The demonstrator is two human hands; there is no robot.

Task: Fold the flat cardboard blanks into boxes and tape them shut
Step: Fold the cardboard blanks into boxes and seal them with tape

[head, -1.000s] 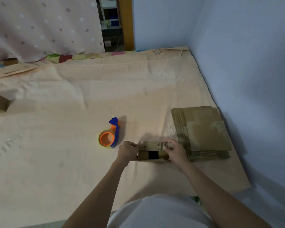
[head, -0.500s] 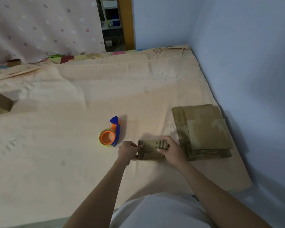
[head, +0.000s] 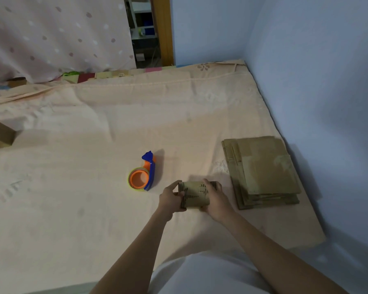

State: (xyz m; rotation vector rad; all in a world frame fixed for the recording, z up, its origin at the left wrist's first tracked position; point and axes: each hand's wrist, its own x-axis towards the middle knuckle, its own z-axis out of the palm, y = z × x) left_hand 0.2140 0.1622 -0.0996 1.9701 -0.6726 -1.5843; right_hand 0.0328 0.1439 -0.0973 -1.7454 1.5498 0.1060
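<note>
I'm sitting on a bed in a home bedroom: peach bedsheet (head: 94, 145) spreading under me, spotted pink curtain (head: 51, 35) hanging behind, blue walls (head: 317, 71) closing the corner.

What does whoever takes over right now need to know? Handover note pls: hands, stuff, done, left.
Left hand: grips the left end of the small cardboard box.
Right hand: grips its right end, fingers over the top.
The box is held between both hands just above the peach bedsheet, folded into shape; no tape visible on it.
Tape dispenser, orange and blue, lies on the sheet to the left of the box, untouched.
Stack of flat cardboard blanks lies to the right, by the wall.
Done: this box appears folded.
Left: tape it shut, then fold and tape the stack.
</note>
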